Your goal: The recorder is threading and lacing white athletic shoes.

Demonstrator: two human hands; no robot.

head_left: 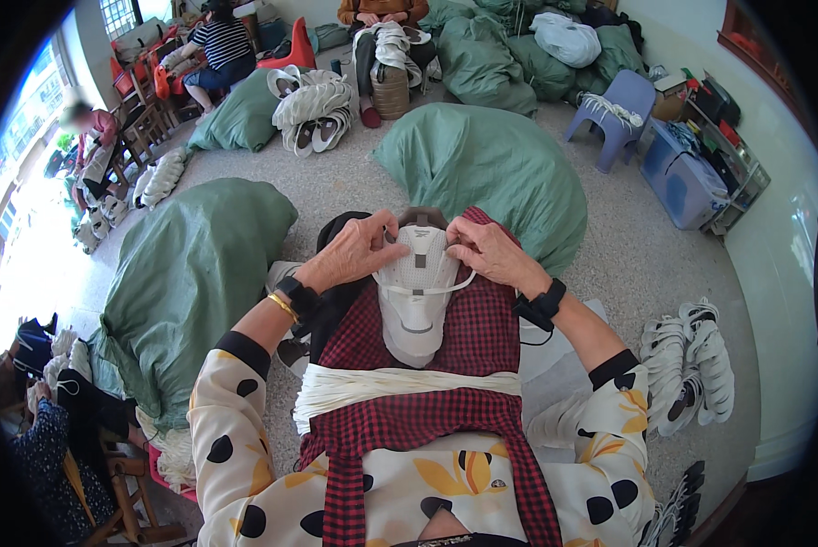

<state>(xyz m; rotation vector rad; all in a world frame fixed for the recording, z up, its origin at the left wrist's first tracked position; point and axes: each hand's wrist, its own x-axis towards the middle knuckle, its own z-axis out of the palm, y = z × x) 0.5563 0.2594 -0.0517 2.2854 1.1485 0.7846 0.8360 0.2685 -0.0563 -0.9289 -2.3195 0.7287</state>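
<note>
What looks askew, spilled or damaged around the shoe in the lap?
I see nothing spilled or damaged. Only the white lace looks slightly askew: it crosses the white shoe and bows out past its right edge instead of lying flat against it.

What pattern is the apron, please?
Red and black checks; the apron shows best in the head view.

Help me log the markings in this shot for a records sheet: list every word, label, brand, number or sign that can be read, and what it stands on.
No text here that I can quote.
White shoe, near its top: small dark print, too small to quote reliably.
Same shoe, by the lace across it: small grey mark, too small to read.
</note>
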